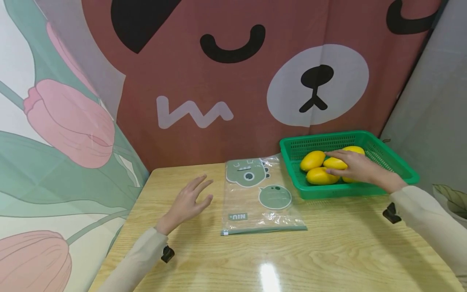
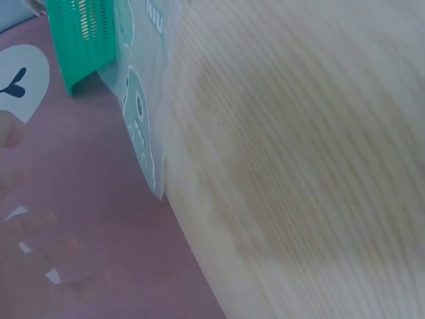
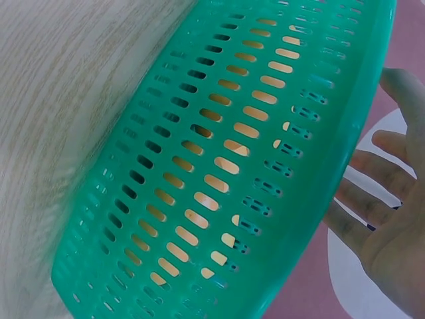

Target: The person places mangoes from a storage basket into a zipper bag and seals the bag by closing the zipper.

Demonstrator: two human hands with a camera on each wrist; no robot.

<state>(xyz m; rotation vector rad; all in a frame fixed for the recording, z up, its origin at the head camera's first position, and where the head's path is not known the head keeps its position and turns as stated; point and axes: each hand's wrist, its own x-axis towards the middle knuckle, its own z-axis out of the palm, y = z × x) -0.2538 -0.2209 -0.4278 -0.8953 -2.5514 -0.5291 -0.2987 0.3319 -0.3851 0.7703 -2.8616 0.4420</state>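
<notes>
Over the right part of a green plastic basket [image 1: 303, 190], my right hand [image 1: 359, 166] hovers with its fingers spread and holds nothing. Beneath and beside it lie several smooth yellow fruits [image 1: 322, 176], shaped like mangoes; the hand partly hides some of them. In the right wrist view, the fingers of the right hand [image 3: 392, 212] reach past the rim, and the fruits show only through the slots. My left hand [image 1: 187, 202] is held above the table with loosely spread fingers, left of a clear zip bag [image 1: 240, 198] with green cartoon prints. The bag lies flat.
A light wooden table [image 1: 204, 259] carries the bag and basket. Behind it hangs a brown cloth [image 1: 182, 142] with a bear face, and a tulip-print cloth [image 1: 73, 182] hangs at the left. A leafy plant [image 1: 452, 196] stands at the right edge.
</notes>
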